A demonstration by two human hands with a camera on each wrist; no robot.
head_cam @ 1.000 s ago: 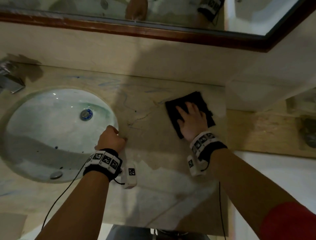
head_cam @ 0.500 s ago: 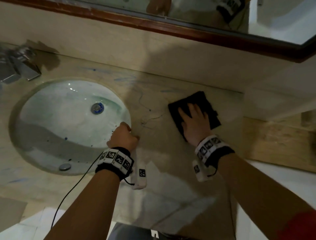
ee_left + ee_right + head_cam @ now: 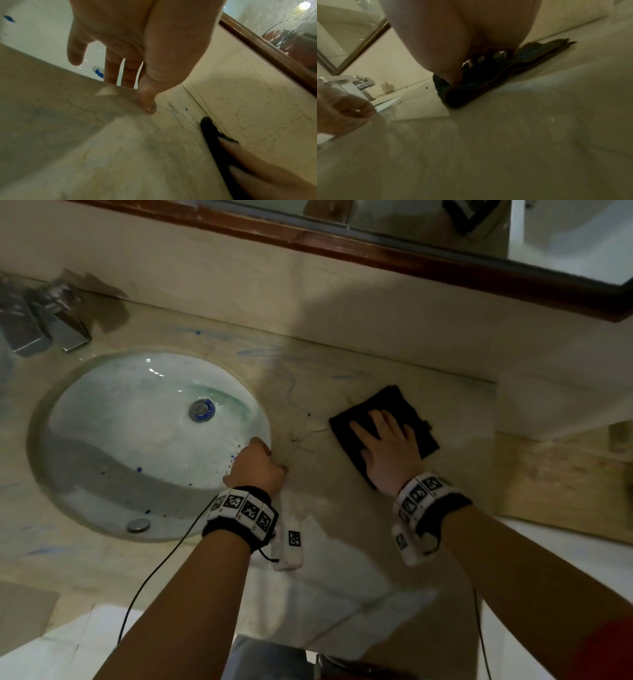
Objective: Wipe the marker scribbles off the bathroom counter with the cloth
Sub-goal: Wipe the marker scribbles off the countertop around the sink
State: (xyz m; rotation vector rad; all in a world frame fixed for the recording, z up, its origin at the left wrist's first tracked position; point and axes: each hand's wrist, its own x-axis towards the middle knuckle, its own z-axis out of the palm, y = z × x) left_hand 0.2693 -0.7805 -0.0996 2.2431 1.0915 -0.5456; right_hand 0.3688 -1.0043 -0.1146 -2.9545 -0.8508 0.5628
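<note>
A dark folded cloth [image 3: 388, 400] lies on the beige marble counter [image 3: 342, 542], right of the sink. My right hand [image 3: 383, 436] presses flat on it with straight, spread fingers; the right wrist view shows the cloth [image 3: 488, 83] under the palm. Thin dark and blue marker scribbles [image 3: 298, 405] run just left of the cloth, and fainter blue streaks [image 3: 257, 350] lie near the back wall. My left hand [image 3: 257, 463] rests at the sink rim holding nothing. Its thumb [image 3: 147, 105] touches the counter and its fingers hang into the basin. The cloth's edge [image 3: 211, 132] shows near the scribbles [image 3: 178, 115].
A white oval sink [image 3: 137, 474] with blue specks is set in the counter at left. A chrome faucet [image 3: 44, 326] stands behind it. A wood-framed mirror [image 3: 342, 244] hangs above the backsplash. A wall block [image 3: 548, 405] bounds the counter at right.
My right hand has slid the cloth leftward, closer to the scribbles. The left hand stays at the sink rim. The head view has shifted.
</note>
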